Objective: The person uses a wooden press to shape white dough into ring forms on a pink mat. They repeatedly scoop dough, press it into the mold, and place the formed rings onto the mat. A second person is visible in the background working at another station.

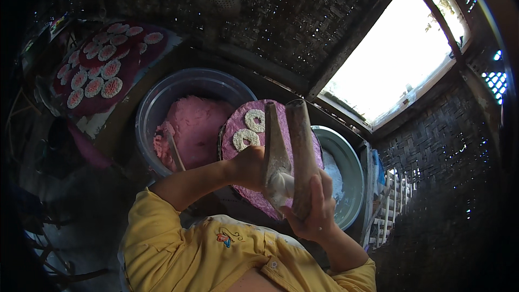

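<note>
White dough, caught between two wooden bars held over the pink tray by the gripping fingers of the left hand and right hand, could be dropped if unevenly squeezed.

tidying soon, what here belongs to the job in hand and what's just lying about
Likely job:
two brown wooden bars held in left hand and right hand
smooth white lump between them
round pink tray, cream rings
blue plastic tub, pink paste
round green basin
maroon cloth, pink-white rounds

Likely lying about:
dark round perforated object
pale slatted lattice
</note>
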`<action>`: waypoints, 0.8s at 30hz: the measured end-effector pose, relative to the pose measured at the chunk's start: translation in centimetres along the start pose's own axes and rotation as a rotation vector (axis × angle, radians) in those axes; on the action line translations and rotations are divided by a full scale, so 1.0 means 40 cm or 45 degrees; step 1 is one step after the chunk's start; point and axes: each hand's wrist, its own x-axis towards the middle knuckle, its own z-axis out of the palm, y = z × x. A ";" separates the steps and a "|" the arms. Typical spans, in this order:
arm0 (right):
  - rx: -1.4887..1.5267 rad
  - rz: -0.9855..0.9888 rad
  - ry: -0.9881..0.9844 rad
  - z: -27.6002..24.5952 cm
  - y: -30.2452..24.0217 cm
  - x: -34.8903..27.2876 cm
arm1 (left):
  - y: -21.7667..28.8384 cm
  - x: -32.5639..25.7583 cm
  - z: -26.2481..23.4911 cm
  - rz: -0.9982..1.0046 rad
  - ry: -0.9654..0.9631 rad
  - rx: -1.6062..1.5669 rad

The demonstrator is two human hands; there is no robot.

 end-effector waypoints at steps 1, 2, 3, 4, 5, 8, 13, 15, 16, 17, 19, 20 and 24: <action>0.006 0.058 -0.012 0.010 0.000 -0.003 | -0.006 0.005 0.012 0.090 0.116 -0.045; 0.018 0.051 -0.029 0.013 0.014 -0.001 | -0.018 0.009 0.020 0.096 0.132 -0.013; 0.029 0.042 -0.044 0.011 0.035 0.005 | -0.037 0.017 0.024 0.094 0.116 0.007; 0.041 0.031 -0.063 0.007 0.060 0.009 | -0.055 0.024 0.029 0.089 0.119 0.006; 0.189 0.083 -0.145 -0.004 0.096 0.019 | -0.077 0.041 0.039 0.017 0.116 -0.025; 1.548 1.021 -0.256 -0.028 0.189 0.029 | -0.129 0.087 0.044 0.026 0.249 0.101; 1.971 1.008 -0.601 -0.008 0.255 -0.029 | -0.169 0.205 -0.055 0.197 -0.156 -0.963; 2.082 0.996 -0.688 -0.010 0.272 -0.059 | -0.177 0.263 -0.123 0.053 -0.073 -2.030; 2.183 1.011 -0.758 -0.009 0.279 -0.073 | -0.174 0.286 -0.146 0.030 0.016 -2.396; 2.281 0.959 -0.864 -0.007 0.291 -0.082 | -0.162 0.307 -0.147 0.143 -0.099 -2.365; 2.399 0.864 -1.013 -0.013 0.315 -0.092 | -0.149 0.334 -0.127 0.401 -0.254 -2.260; 2.407 0.835 -1.060 -0.017 0.327 -0.092 | -0.150 0.337 -0.108 0.369 -0.232 -2.245; 2.265 1.030 -0.852 -0.034 0.379 -0.071 | -0.254 0.326 -0.015 -0.034 0.121 -2.348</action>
